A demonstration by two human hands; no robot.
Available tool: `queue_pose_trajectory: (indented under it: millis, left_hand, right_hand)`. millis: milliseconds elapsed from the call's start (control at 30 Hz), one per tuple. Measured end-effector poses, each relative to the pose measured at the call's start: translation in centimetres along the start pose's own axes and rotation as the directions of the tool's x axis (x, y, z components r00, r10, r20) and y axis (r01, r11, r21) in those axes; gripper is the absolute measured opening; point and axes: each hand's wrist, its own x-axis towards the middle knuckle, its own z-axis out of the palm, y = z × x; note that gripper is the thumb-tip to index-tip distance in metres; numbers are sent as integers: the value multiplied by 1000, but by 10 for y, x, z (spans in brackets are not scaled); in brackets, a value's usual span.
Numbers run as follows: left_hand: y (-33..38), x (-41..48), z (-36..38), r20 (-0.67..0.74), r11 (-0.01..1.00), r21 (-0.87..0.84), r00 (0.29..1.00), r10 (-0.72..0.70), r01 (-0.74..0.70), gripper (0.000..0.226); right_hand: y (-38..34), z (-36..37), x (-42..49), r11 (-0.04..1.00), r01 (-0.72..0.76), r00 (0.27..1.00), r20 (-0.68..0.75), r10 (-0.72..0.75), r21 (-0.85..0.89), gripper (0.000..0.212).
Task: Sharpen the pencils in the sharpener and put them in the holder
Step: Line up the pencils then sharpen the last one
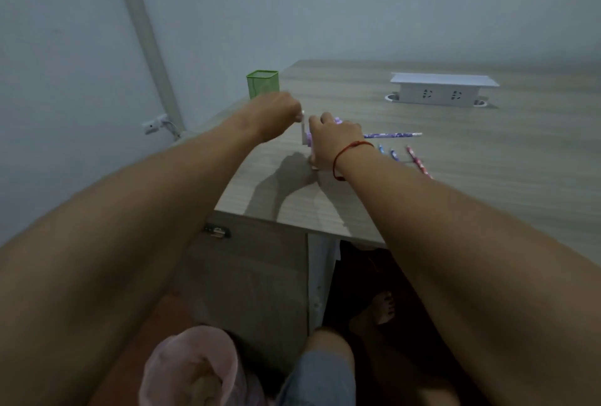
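Two sets of fingers work at one spot. Those of the left hand are curled round the white crank handle, though blur hides the exact grip. Those of the right hand are curled over the small lilac plastic sharpener, gripping it and pressing it onto the pale wood-grain desk.

Cranking well probably means keeping that downward press firm so the light body does not skid or tip, and turning evenly rather than in jerks.

A blue-and-white patterned pencil juts out level to the right from behind the right hand. Its near end is hidden, so it is likely seated in the sharpener, but this cannot be confirmed. Its far end looks pale and unworn.

Two short blue pencils and a red patterned pencil lie loose beside the right wrist, awaiting their turn.

The green square mesh holder stands near the desk's far left edge, just beyond the left hand, with no pencil showing above its rim.
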Motion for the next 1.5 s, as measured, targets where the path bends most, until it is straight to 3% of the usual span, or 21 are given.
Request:
queue_pose_trajectory:
  millis: [233, 600, 867, 1033, 1167, 1300, 1500]
  left_hand:
    - [18, -39, -2, -77, 989, -136, 996, 46, -56, 21]
    - [39, -46, 41, 179, 958, -259, 981, -80, 126, 26]
    - [22, -18, 47, 288, 991, -113, 957, -41, 77, 29]
    - [0, 11, 35, 171, 998, 68, 985, -18, 7, 22]
    - [0, 10, 24, 99, 993, 116, 995, 4, -15, 20]
    - [-2, 1, 25, 5, 996, 91, 1000, -18, 17, 20]
    - [4, -6, 15, -93, 1000, 4, 996, -19, 20, 20]
  right_hand:
    - [1, -3, 0, 1000, 23, 999, 42, -23, -4, 68]
    - [7, 4, 0, 995, 68, 998, -24, -66, 68, 50]
    - [10, 9, 1, 993, 81, 994, -79, -74, 81, 63]
    - [8, 9, 1, 996, 49, 996, -84, -43, 70, 56]
    - [9, 5, -3, 997, 41, 996, -76, -36, 63, 53]
    - [11, -1, -7, 996, 72, 996, -49, -70, 51, 67]
    - [10, -2, -7, 998, 61, 997, -39, -60, 26, 63]
